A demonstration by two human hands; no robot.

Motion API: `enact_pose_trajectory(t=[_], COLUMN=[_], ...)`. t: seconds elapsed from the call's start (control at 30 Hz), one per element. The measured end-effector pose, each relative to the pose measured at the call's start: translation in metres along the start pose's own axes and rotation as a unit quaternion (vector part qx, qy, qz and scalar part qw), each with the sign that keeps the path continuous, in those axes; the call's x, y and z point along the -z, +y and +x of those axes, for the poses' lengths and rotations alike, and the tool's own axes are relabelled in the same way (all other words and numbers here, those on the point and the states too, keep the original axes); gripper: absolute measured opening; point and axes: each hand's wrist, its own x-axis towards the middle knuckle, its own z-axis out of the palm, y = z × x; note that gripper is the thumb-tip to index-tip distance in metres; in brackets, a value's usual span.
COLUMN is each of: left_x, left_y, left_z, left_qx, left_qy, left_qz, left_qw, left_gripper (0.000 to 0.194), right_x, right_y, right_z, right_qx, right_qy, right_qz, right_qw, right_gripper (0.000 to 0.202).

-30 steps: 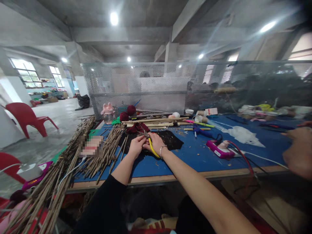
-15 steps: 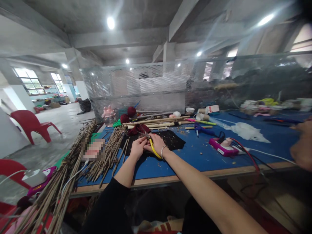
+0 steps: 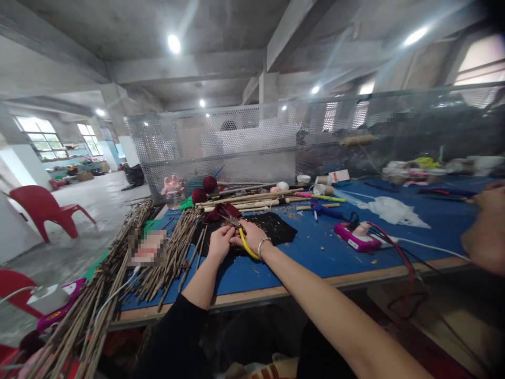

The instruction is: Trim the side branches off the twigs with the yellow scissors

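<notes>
My right hand is closed around a pair of scissors with yellow handles; the metal blades point up and to the left. Close against it, my left hand is closed with its fingers pinched together. What those fingers hold is too small or hidden to make out. Both hands are over a black cloth strewn with small plant scraps. Just beyond the blades lies dark red cloth or yarn. A pile of thin brown sticks lies left of my left hand.
A long bundle of sticks hangs over the table's left edge. Pale rods and dark red yarn balls lie at the back. Right are a purple power strip with cables, a white plastic bag and another person's hand.
The view has shifted slightly, so the scene sits a little further left. My hands stay together over the black cloth, with the scissors still in my right hand.
</notes>
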Motion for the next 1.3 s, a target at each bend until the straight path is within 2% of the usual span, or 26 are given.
enact_pose_trajectory(t=[0.23,0.53,0.73,0.83,0.97,1.07,1.13,1.3], left_x=[0.0016,0.0021,0.0017,0.0019,0.0013,0.0011,0.0015,0.0013], left_y=[0.0002,0.0040,0.0041,0.0033,0.0019,0.0005,0.0000,0.0007], left_z=[0.0018,0.0004,0.0007,0.0015,0.0008,0.0002,0.0002,0.0007], left_qx=[0.015,0.021,-0.003,-0.021,0.003,0.018,0.014,-0.028], left_qy=[0.032,0.086,0.071,0.072,0.060,0.026,0.026,0.034], left_qz=[0.010,0.044,0.016,0.028,0.033,0.028,0.033,0.025], left_qw=[0.999,0.995,0.997,0.997,0.998,0.999,0.999,0.999], left_gripper=[0.038,0.045,0.037,0.035,0.039,0.036,0.034,0.029], right_x=[0.0030,0.0038,0.0043,0.0037,0.0039,0.0047,0.0045,0.0007], right_y=[-0.0038,-0.0045,-0.0067,-0.0062,-0.0061,-0.0064,-0.0060,-0.0021], right_z=[-0.0005,-0.0016,-0.0030,-0.0029,-0.0025,-0.0020,-0.0017,-0.0007], right_qx=[-0.045,-0.053,-0.033,-0.025,-0.025,-0.038,-0.037,0.013], right_qy=[-0.030,-0.032,-0.011,-0.012,-0.011,-0.011,-0.009,0.014], right_qz=[-0.047,-0.073,-0.067,-0.055,-0.042,-0.044,-0.043,-0.032], right_qw=[0.997,0.995,0.997,0.998,0.999,0.998,0.998,0.999], right_gripper=[0.052,0.053,0.060,0.056,0.050,0.051,0.053,0.062])
